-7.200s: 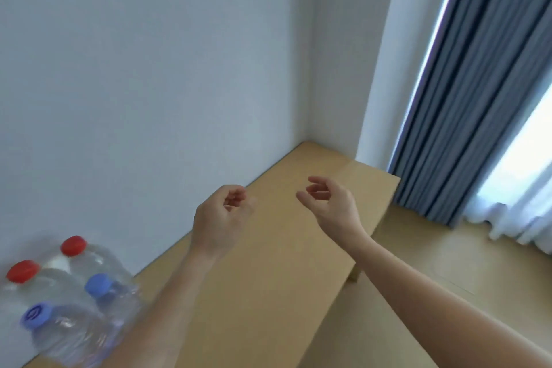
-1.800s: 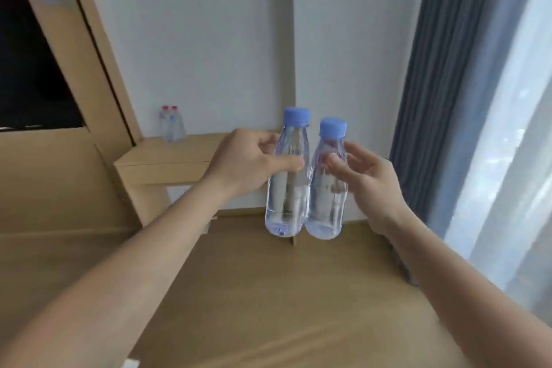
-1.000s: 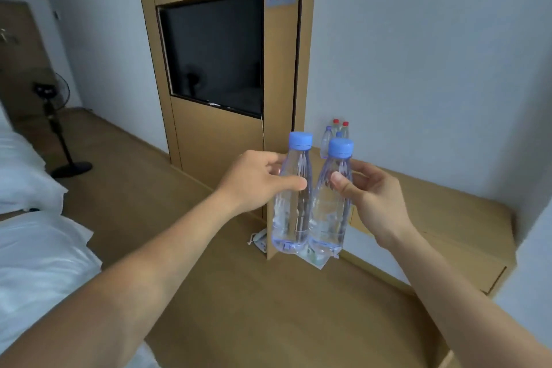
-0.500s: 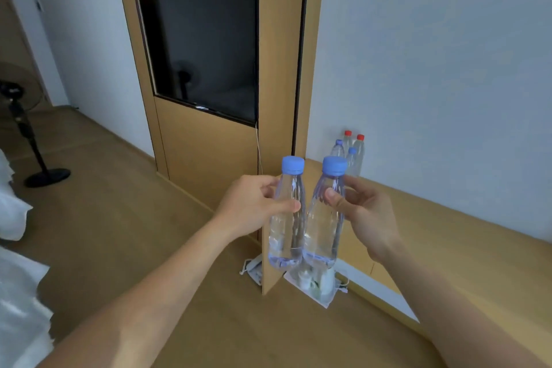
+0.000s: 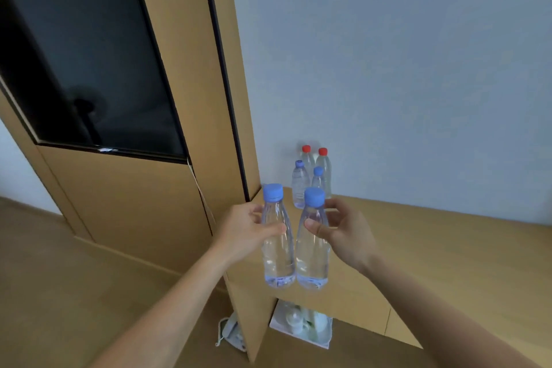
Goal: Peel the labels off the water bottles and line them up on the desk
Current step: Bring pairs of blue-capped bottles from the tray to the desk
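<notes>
My left hand [image 5: 243, 230] grips a clear, label-free water bottle with a blue cap [image 5: 277, 251] around its upper body. My right hand [image 5: 346, 231] holds a second bare blue-capped bottle [image 5: 312, 257] by its shoulder. Both bottles hang upright, side by side and nearly touching, in the air above the near left end of the wooden desk [image 5: 433, 254]. At the desk's far left corner, against the wall, stands a cluster of several bare bottles [image 5: 312, 176], two with red caps behind and two with blue caps in front.
A tall wooden panel with a dark television screen [image 5: 89, 69] rises left of the desk. Under the desk lies a white bag [image 5: 301, 326], with another white item [image 5: 233, 334] beside the desk's side panel. The floor is wood.
I have come closer to the desk with both bottles still in hand. The bottle cluster on the desk looks larger and nearer, and the held bottles now hang over the desk's left end.
</notes>
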Available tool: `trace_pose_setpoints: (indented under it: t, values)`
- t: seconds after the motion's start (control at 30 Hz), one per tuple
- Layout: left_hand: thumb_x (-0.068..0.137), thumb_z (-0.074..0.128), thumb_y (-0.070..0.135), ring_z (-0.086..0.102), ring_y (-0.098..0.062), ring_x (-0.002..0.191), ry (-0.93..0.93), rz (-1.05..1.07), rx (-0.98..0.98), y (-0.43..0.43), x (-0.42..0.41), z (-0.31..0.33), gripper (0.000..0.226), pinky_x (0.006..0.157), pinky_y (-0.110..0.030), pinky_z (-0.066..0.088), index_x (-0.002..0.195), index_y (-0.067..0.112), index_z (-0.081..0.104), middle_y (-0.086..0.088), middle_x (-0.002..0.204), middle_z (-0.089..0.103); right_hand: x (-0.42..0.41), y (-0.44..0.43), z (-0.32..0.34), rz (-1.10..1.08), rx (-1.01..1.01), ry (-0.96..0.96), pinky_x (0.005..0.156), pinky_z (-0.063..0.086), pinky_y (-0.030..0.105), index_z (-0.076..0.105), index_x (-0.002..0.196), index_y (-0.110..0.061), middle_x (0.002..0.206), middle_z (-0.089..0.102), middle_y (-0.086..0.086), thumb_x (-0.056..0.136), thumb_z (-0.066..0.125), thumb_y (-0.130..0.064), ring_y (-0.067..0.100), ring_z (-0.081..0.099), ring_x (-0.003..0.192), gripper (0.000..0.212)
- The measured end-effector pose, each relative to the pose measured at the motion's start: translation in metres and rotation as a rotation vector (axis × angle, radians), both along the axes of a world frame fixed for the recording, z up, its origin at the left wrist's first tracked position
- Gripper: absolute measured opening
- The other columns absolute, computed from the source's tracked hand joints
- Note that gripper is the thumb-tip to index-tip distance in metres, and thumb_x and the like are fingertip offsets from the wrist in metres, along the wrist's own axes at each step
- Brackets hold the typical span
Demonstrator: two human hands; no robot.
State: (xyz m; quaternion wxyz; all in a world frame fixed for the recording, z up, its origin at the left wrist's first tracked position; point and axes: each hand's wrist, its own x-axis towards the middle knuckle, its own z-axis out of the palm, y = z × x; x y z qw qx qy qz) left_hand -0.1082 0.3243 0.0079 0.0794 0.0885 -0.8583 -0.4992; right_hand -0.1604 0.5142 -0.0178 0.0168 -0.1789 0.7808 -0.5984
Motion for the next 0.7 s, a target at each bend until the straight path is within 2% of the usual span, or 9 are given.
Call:
trace_pose_setpoints:
  t: [0.13, 0.23, 0.33, 0.4, 0.47, 0.6, 0.7]
  values:
    - [0.049, 0.077, 0.038, 0.072, -0.02, 0.083, -0.062, -0.01, -0.037, -0.004, -0.079, -0.022, 0.039, 0.083, -0.048, 0.056, 0.084, 0.025, 0.07, -0.002, 0.087, 0.076, -0.072, -0.011, -0.023, -0.026, -0.032, -0.037, 0.071, 0.05, 0.025, 0.06, 0.104, -0.023, 0.095, 0.072, -0.002, 0.074, 0.075, -0.025, 0.011, 0.067, 0.092, 0.034]
    - [0.044, 0.077, 0.039, 0.07, -0.021, 0.083, -0.109, 0.009, -0.052, -0.013, -0.132, -0.036, 0.047, 0.082, -0.043, 0.053, 0.087, 0.021, 0.068, -0.005, 0.09, 0.075, -0.123, -0.023, -0.038, -0.021, -0.005, -0.025, 0.083, 0.051, 0.031, 0.059, 0.099, -0.029, 0.098, 0.069, -0.01, 0.071, 0.076, -0.027, 0.006, 0.063, 0.099, 0.033]
    - [0.058, 0.081, 0.02, 0.068, -0.02, 0.088, -0.14, 0.0, -0.058, -0.022, -0.175, -0.052, 0.032, 0.073, -0.03, 0.051, 0.086, 0.022, 0.067, -0.004, 0.092, 0.074, -0.162, -0.032, -0.059, -0.027, 0.029, -0.057, 0.092, 0.048, 0.032, 0.055, 0.103, -0.034, 0.104, 0.062, -0.015, 0.072, 0.074, -0.031, 0.002, 0.055, 0.107, 0.037]
    - [0.06, 0.081, 0.017, 0.068, -0.019, 0.093, -0.171, 0.008, -0.015, -0.029, -0.203, -0.064, 0.036, 0.073, -0.026, 0.049, 0.093, 0.021, 0.067, -0.002, 0.094, 0.074, -0.184, -0.035, -0.072, -0.07, 0.05, -0.092, 0.094, 0.047, 0.033, 0.055, 0.11, -0.031, 0.111, 0.064, -0.012, 0.072, 0.073, -0.034, 0.004, 0.055, 0.109, 0.042]
    - [0.055, 0.08, 0.023, 0.069, -0.016, 0.093, -0.224, -0.003, 0.011, -0.034, -0.229, -0.076, 0.042, 0.076, -0.029, 0.051, 0.096, 0.023, 0.066, 0.001, 0.095, 0.074, -0.201, -0.038, -0.085, -0.108, 0.066, -0.139, 0.092, 0.048, 0.034, 0.055, 0.112, -0.029, 0.113, 0.066, -0.006, 0.072, 0.072, -0.033, 0.009, 0.058, 0.11, 0.044]
    - [0.042, 0.077, 0.037, 0.069, -0.012, 0.09, -0.246, -0.051, 0.012, -0.044, -0.279, -0.101, 0.053, 0.087, -0.037, 0.054, 0.093, 0.027, 0.066, 0.004, 0.095, 0.074, -0.231, -0.051, -0.11, -0.195, 0.063, -0.227, 0.084, 0.05, 0.031, 0.054, 0.107, -0.029, 0.102, 0.066, -0.005, 0.073, 0.074, -0.027, 0.013, 0.062, 0.101, 0.039]
    - [0.04, 0.074, 0.041, 0.07, -0.012, 0.089, -0.262, -0.102, -0.021, -0.054, -0.316, -0.117, 0.059, 0.088, -0.041, 0.054, 0.096, 0.026, 0.066, 0.005, 0.094, 0.074, -0.252, -0.066, -0.123, -0.268, 0.086, -0.269, 0.084, 0.048, 0.028, 0.054, 0.114, -0.023, 0.104, 0.063, -0.004, 0.072, 0.074, -0.023, 0.014, 0.06, 0.102, 0.046]
